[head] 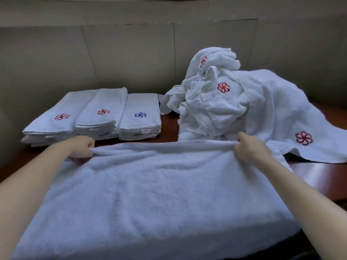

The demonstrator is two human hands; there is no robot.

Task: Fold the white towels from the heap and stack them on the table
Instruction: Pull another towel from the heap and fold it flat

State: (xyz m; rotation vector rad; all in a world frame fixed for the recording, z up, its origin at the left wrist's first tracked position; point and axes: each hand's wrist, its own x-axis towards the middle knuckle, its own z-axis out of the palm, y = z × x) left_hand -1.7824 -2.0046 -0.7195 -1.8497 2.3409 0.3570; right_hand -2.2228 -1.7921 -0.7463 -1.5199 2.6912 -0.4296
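White terry cloth fills the near half of the view: one large towel lies spread over the dark red-brown table, its near edge hanging off the front. The left hand grips the towel's far edge at the left corner, fingers curled round a bunched fold. The right hand pinches the same far edge at the right, knuckles up, and the hem is pulled fairly straight between the two.

Behind the left hand sit three stacks of folded towels, side by side and touching. The left stack and the middle stack each show a red pinwheel emblem on top; the right stack shows a blue one and a small label at its front edge.

To the right, just beyond the right hand, rises the heap of unfolded white towels, crumpled and piled high, with red emblems on several. One towel drapes from the heap toward the right across the table, a red emblem near its lower corner.

A plain grey-beige panelled wall stands behind the table.
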